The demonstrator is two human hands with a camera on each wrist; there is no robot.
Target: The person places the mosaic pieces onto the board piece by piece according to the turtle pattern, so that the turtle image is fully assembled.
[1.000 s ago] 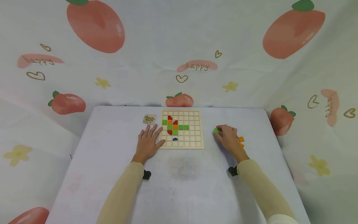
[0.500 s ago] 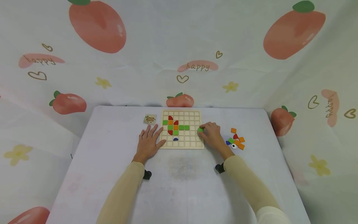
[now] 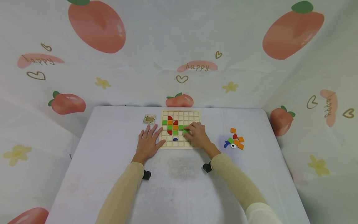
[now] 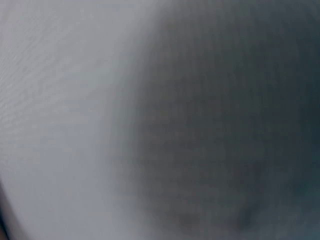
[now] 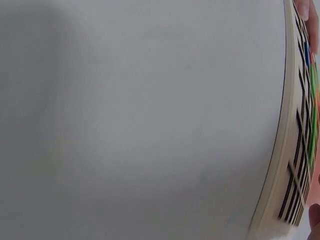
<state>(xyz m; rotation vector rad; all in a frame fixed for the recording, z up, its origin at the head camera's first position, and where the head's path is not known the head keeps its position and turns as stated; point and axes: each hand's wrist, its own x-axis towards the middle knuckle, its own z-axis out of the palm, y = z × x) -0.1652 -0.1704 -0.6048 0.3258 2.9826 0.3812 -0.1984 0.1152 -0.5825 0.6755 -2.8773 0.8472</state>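
A pale wooden grid board [image 3: 181, 143] lies on the table in the head view. My left hand [image 3: 148, 143] rests at its left edge, fingers spread. Over the board's right half, my right hand [image 3: 198, 135] pinches a green square tile [image 3: 185, 132] between thumb and fingers, close below the row of green squares. Red quarter-round, orange and green tiles form a cluster on the board's left side, with a blue half-round tile [image 3: 175, 139] below them. The right wrist view catches the board's edge [image 5: 282, 150] at far right; the left wrist view is a dark blur.
Beyond the left fingertips lies a small printed card [image 3: 149, 119]. To the right of the board is a loose group of tiles: several orange squares [image 3: 233, 130], a green square [image 3: 230, 140], a red piece, blue pieces and a white eye disc [image 3: 233, 146].
My right hand has carried the green square tile leftward from beside the loose tiles to over the board, uncovering those tiles. The left hand has stayed in place.
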